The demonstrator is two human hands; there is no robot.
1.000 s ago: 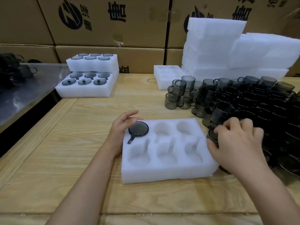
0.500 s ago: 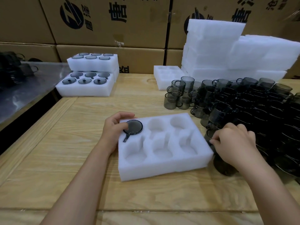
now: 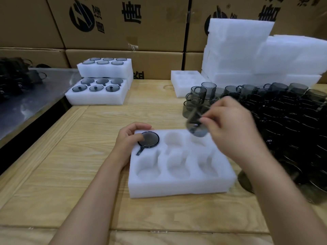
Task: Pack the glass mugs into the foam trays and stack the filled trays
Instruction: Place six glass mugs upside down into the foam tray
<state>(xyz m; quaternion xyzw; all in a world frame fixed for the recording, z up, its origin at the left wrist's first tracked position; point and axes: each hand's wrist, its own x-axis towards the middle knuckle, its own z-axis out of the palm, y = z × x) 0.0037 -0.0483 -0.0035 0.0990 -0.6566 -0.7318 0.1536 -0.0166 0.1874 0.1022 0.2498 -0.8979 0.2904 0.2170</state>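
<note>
A white foam tray (image 3: 178,186) with six pockets lies on the wooden table in front of me. One smoky glass mug (image 3: 148,139) sits upside down in its back-left pocket. My left hand (image 3: 130,140) holds the tray's back-left corner, with fingers touching that mug. My right hand (image 3: 233,128) grips another grey mug (image 3: 196,123) in the air above the tray's back-right pocket; the mug is tilted and blurred. A large heap of loose grey mugs (image 3: 276,110) covers the table on the right.
Two filled foam trays (image 3: 99,98) are stacked at the back left. An empty tray (image 3: 184,82) and tall piles of white foam (image 3: 247,55) stand at the back right. Cardboard boxes (image 3: 123,23) line the wall. A metal surface (image 3: 26,103) lies to the left.
My right hand has lifted a mug out of the heap and carried it left, up over the tray. My left hand has stayed at the tray's back-left corner.
</note>
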